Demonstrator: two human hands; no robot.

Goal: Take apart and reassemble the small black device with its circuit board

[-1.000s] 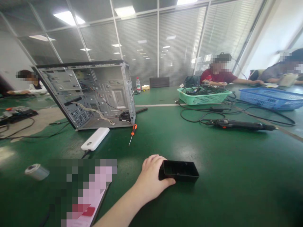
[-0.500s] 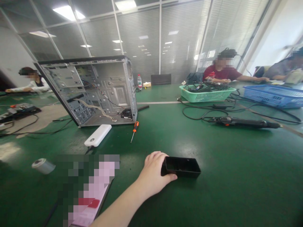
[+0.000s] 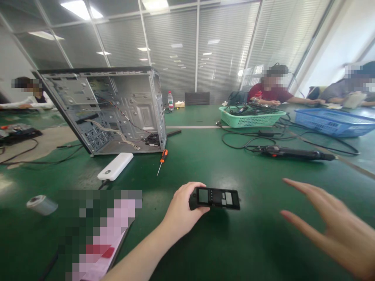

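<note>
My left hand (image 3: 186,203) is closed round the left end of a black rectangular plastic housing (image 3: 218,198), thumb on the near side and fingers over the far side. The housing is tilted above the green table, and its turned face shows several rectangular cutouts. At the right, my right hand (image 3: 331,222) hangs over the table with thumb and fingers spread, apart from the housing and holding nothing. Beyond the left hand lies an orange-handled screwdriver (image 3: 163,159), its tip towards me.
An open computer case (image 3: 117,111) stands at the left, a white power bank (image 3: 115,168) before it. A silver roll (image 3: 42,205) and pink sheet (image 3: 123,222) lie nearer. At the right are an electric screwdriver (image 3: 295,152), a green basket (image 3: 252,119), a blue basket (image 3: 334,121) and seated people.
My left hand has lifted and turned the black housing, so the face with cutouts shows instead of its hollow inside. My right hand has come into view, open. The view has shifted slightly.
</note>
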